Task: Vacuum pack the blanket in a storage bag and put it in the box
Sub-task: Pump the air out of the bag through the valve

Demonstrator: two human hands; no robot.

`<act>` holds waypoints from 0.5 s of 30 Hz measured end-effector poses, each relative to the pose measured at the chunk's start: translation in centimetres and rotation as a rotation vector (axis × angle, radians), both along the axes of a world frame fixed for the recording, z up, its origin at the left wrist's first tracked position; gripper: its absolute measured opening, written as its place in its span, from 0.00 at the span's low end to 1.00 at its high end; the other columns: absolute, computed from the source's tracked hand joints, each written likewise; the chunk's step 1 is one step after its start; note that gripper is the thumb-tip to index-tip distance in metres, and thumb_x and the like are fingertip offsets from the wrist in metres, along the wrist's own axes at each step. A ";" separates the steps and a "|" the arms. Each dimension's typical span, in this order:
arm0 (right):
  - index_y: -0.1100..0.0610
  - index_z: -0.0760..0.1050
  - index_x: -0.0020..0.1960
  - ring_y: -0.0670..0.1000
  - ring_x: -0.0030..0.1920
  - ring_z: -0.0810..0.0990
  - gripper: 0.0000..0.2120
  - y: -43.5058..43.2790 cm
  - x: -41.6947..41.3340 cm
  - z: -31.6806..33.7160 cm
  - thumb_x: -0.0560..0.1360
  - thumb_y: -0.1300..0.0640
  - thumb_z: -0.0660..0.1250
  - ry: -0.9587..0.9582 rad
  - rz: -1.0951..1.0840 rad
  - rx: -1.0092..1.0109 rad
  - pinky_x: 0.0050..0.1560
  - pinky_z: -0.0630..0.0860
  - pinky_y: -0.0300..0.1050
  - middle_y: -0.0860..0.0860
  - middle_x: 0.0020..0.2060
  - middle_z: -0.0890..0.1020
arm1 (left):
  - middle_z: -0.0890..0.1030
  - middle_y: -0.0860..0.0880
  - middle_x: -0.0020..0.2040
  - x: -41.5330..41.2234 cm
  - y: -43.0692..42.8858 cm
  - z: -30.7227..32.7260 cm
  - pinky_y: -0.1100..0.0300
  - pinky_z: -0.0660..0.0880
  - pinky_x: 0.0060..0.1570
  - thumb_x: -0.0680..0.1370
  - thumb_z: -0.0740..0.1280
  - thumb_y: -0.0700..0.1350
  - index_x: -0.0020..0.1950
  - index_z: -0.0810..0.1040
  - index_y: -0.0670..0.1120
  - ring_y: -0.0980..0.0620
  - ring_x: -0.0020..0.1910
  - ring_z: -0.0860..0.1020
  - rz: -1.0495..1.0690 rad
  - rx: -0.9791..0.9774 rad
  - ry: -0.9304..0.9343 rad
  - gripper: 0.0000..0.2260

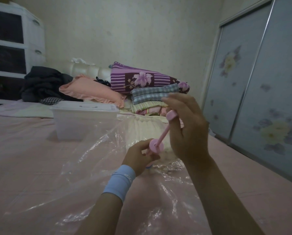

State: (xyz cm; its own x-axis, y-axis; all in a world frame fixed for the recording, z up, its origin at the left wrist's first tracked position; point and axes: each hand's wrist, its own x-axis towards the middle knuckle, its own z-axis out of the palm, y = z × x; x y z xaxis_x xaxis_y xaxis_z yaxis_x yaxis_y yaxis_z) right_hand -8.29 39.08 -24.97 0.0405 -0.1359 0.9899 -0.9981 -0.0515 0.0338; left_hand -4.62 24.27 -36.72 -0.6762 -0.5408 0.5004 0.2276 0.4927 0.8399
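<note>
One pump (164,133): left grip (140,156) holds base, right grip (187,128) pinches handle; one box (84,121).

Clear storage bag (84,175): crinkled, spread flat on the pink bed, with a cream blanket (142,128) bunched inside its far end. Pink hand pump (156,145) stands on the bag by the blanket, rod drawn out and tilted right; left hand (140,156) grips the barrel, right hand (186,129) the handle. Translucent box (84,119), lid on, sits just beyond the bag.
</note>
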 end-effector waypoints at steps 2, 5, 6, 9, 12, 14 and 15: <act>0.65 0.80 0.59 0.54 0.60 0.78 0.13 -0.6 -0.6 -1.4 0.79 0.67 0.60 0.000 -0.058 -0.006 0.62 0.73 0.38 0.59 0.56 0.81 | 0.82 0.57 0.54 -0.2 0.1 -0.2 0.72 0.75 0.47 0.67 0.78 0.39 0.57 0.82 0.56 0.61 0.51 0.79 0.003 -0.018 -0.014 0.22; 0.59 0.80 0.61 0.53 0.59 0.77 0.17 -1.7 -2.2 -5.3 0.76 0.64 0.59 -0.138 -0.073 0.410 0.61 0.76 0.46 0.54 0.58 0.79 | 0.83 0.53 0.49 -0.1 0.3 0.0 0.70 0.75 0.44 0.68 0.77 0.39 0.51 0.83 0.54 0.60 0.45 0.80 0.025 0.010 -0.017 0.16; 0.58 0.80 0.62 0.52 0.58 0.77 0.17 -1.9 -2.7 -6.1 0.76 0.64 0.60 -0.196 -0.059 0.559 0.59 0.77 0.50 0.52 0.57 0.78 | 0.83 0.53 0.45 0.1 0.3 0.0 0.70 0.75 0.41 0.68 0.76 0.38 0.47 0.82 0.54 0.62 0.42 0.80 0.023 0.020 -0.022 0.13; 0.57 0.81 0.62 0.51 0.57 0.78 0.16 -1.8 -3.1 -5.2 0.77 0.65 0.64 -0.260 0.003 0.691 0.59 0.76 0.53 0.49 0.57 0.79 | 0.83 0.53 0.44 0.2 0.3 0.1 0.73 0.74 0.40 0.69 0.75 0.36 0.48 0.81 0.51 0.64 0.41 0.80 0.028 0.007 -0.023 0.13; 0.59 0.81 0.61 0.51 0.60 0.78 0.15 -0.7 -1.3 -1.6 0.78 0.66 0.63 -0.105 0.038 0.357 0.61 0.76 0.44 0.53 0.58 0.81 | 0.83 0.55 0.52 0.2 0.1 0.1 0.76 0.72 0.44 0.68 0.76 0.38 0.59 0.82 0.50 0.66 0.47 0.79 0.044 0.015 -0.004 0.21; 0.63 0.81 0.60 0.52 0.59 0.79 0.12 -0.2 -0.2 0.0 0.79 0.68 0.63 -0.031 0.044 0.094 0.61 0.75 0.42 0.57 0.56 0.81 | 0.82 0.56 0.55 0.1 0.0 0.0 0.77 0.71 0.45 0.68 0.77 0.38 0.62 0.81 0.51 0.66 0.51 0.78 0.038 -0.009 -0.015 0.23; 0.65 0.81 0.58 0.53 0.59 0.79 0.12 -0.3 -0.1 0.1 0.79 0.69 0.63 -0.009 0.030 0.013 0.61 0.75 0.41 0.58 0.55 0.81 | 0.82 0.56 0.55 0.0 0.0 -0.1 0.77 0.71 0.45 0.68 0.77 0.39 0.62 0.81 0.52 0.66 0.52 0.78 0.035 -0.028 -0.021 0.23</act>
State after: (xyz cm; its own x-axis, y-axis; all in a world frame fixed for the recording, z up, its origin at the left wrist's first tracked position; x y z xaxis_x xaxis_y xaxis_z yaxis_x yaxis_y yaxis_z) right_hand -8.34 38.77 -24.87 0.0357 -0.1475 0.9884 -0.9963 -0.0823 0.0237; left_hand -4.59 24.24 -36.80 -0.6675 -0.5503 0.5016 0.1926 0.5231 0.8302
